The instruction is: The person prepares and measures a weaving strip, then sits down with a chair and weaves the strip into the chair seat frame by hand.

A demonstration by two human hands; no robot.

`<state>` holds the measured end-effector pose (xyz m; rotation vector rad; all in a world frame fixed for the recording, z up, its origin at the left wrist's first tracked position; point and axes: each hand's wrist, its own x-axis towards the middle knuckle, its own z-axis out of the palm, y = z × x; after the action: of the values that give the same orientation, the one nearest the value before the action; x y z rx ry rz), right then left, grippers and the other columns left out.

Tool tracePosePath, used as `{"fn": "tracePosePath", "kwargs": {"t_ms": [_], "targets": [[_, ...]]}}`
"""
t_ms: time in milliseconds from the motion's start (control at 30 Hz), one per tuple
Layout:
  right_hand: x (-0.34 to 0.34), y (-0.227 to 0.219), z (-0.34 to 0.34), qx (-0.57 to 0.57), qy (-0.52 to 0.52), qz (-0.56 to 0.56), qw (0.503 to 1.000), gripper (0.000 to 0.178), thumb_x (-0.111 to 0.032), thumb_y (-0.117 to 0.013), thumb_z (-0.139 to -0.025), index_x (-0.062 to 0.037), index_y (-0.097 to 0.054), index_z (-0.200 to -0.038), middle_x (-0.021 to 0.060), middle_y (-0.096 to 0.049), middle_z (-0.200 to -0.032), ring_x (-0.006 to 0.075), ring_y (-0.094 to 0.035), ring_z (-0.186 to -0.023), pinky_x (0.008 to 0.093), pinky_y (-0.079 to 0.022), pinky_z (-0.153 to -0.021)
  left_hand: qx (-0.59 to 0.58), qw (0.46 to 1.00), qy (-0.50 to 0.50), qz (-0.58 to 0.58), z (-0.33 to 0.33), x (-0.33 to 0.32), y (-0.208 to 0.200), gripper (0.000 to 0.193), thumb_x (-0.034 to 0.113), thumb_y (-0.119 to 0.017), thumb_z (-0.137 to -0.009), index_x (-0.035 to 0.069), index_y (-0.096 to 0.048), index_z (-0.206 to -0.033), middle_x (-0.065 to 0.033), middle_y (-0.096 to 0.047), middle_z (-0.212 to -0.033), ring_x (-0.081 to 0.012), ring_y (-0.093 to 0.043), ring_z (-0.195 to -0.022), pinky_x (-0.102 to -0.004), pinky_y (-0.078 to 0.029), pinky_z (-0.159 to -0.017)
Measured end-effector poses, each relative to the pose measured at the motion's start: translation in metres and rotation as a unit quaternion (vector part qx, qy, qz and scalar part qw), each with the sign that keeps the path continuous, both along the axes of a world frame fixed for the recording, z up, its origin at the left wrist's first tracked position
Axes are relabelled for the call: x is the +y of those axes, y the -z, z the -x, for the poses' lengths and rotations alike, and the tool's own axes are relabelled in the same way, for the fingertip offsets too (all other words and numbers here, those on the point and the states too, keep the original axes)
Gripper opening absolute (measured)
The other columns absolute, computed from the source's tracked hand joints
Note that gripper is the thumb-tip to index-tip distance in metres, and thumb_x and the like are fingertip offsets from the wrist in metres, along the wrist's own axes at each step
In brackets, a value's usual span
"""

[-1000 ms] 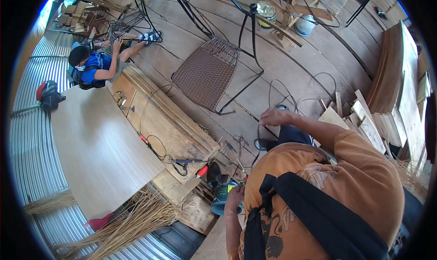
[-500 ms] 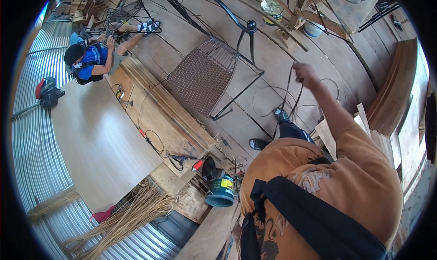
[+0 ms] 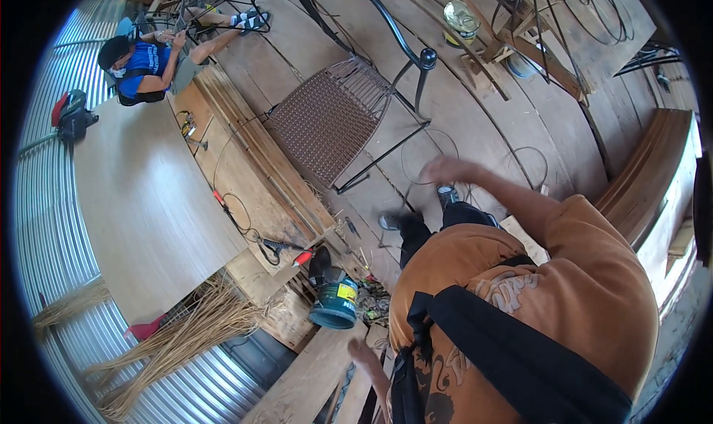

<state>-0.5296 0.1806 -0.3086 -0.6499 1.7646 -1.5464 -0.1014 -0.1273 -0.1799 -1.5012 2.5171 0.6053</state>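
Observation:
My right hand [image 3: 448,170], smeared by motion, is curled in front of my body above my feet. A thin dark strand runs from it and loops over the floor. Farther ahead stands a chair with a woven brown seat [image 3: 330,119] and a black metal frame [image 3: 382,24]; part of the seat shows bare strands at its right end. My left hand [image 3: 364,353] hangs low beside my body, near a dark green bucket [image 3: 334,305]. Its fingers are too unclear to read, and I make out nothing in it.
A pale board [image 3: 152,201] lies on a low wooden bench [image 3: 212,153] at left, with scissors [image 3: 276,247] near its edge. Bundled strips [image 3: 178,338] lie below. A person in blue [image 3: 148,64] works at far left. Curved wooden pieces [image 3: 646,175] stand at right.
My right hand has swept left and toward my body from its raised spot at right. My left hand has come into fuller view. The whole view has shifted slightly, and my foot has moved left.

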Motion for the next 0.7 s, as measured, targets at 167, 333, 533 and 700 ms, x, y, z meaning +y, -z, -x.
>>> {"fn": "tracePosePath", "kwargs": {"t_ms": [167,333,533,700], "targets": [[-0.111,-0.032,-0.075,0.113,-0.444,-0.087,0.884,0.028,-0.028,-0.053,-0.078,-0.0025,-0.063,-0.086,0.0208,-0.06,-0.079,0.0281,-0.057,-0.068,0.0405,-0.042,-0.064,0.198,0.958,0.138,-0.155,0.203,0.07,-0.007,0.033,0.024,-0.049,-0.088,-0.004,-0.055,-0.104,-0.0185,-0.058,-0.1,-0.0303,-0.055,-0.095,-0.0352,-0.042,-0.083],[-0.1,-0.045,-0.055,0.158,-0.366,-0.07,0.914,0.026,-0.028,-0.053,-0.08,-0.0037,-0.062,-0.084,0.0166,-0.061,-0.082,0.0333,-0.058,-0.078,0.0426,-0.044,-0.068,0.048,0.919,0.243,-0.306,0.218,0.064,0.015,0.03,0.03,-0.047,-0.089,0.001,-0.057,-0.092,-0.023,-0.057,-0.074,-0.0385,-0.057,-0.073,-0.0396,-0.044,-0.063],[0.059,0.013,0.036,0.243,-0.063,-0.424,0.87,0.021,-0.026,-0.049,-0.081,-0.0136,-0.064,-0.089,0.0091,-0.063,-0.091,0.0272,-0.06,-0.085,0.0423,-0.045,-0.08,0.017,0.922,0.359,-0.147,0.123,0.013,0.026,0.028,0.027,-0.049,-0.087,0.003,-0.056,-0.074,-0.0192,-0.054,-0.061,-0.0396,-0.055,-0.059,-0.0408,-0.043,-0.051],[0.005,0.002,-0.018,0.265,-0.145,-0.406,0.862,0.049,-0.023,-0.069,-0.068,-0.0143,-0.052,-0.113,0.0072,-0.053,-0.11,0.0284,-0.049,-0.103,0.0478,-0.039,-0.085,0.017,0.921,0.312,-0.234,0.153,0.034,0.023,0.029,0.028,-0.05,-0.087,0.002,-0.057,-0.077,-0.0195,-0.057,-0.068,-0.0364,-0.057,-0.064,-0.0379,-0.043,-0.053]]}}
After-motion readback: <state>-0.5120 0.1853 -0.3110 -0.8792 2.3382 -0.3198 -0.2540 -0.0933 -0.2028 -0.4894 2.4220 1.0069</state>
